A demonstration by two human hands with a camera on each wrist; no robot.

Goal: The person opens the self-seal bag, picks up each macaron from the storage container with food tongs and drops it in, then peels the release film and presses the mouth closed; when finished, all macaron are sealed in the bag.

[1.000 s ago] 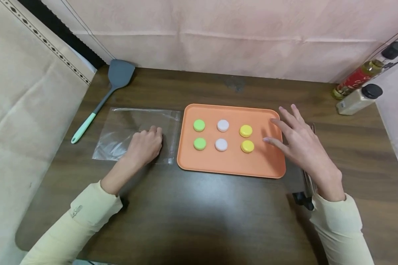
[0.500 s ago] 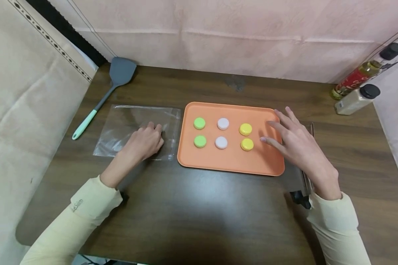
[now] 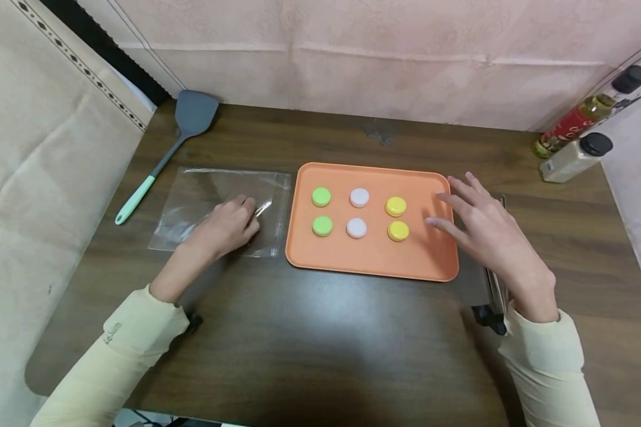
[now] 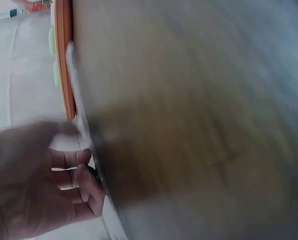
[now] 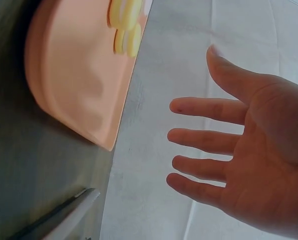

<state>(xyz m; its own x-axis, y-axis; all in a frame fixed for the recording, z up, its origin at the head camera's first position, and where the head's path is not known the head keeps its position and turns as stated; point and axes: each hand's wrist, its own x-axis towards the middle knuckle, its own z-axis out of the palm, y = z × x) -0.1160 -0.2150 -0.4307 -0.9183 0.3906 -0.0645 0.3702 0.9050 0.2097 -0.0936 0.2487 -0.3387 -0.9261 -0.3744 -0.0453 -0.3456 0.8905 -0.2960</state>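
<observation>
My left hand (image 3: 225, 226) touches a clear plastic bag (image 3: 197, 193) lying flat on the table, its fingers loosely bent. In the left wrist view those fingertips (image 4: 84, 157) meet the bag at the table surface, and the blurred thumb stands apart from them. My right hand (image 3: 488, 237) hovers over the right edge of an orange tray (image 3: 374, 264), fingers spread and holding nothing. On the tray sit green macarons (image 3: 322, 226), white macarons (image 3: 356, 228) and yellow macarons (image 3: 397, 230), two of each colour.
A grey spatula (image 3: 196, 112) with a mint handle lies at the back left. Metal tongs (image 3: 495, 287) with a black end lie partly hidden under my right hand. A red-labelled bottle (image 3: 573, 126) and a black-capped jar (image 3: 574, 159) stand at the far right.
My left hand shifts slightly left and up across the bag, and a bright glint appears on the plastic by its fingers. My right hand stays nearly still over the tray's edge.
</observation>
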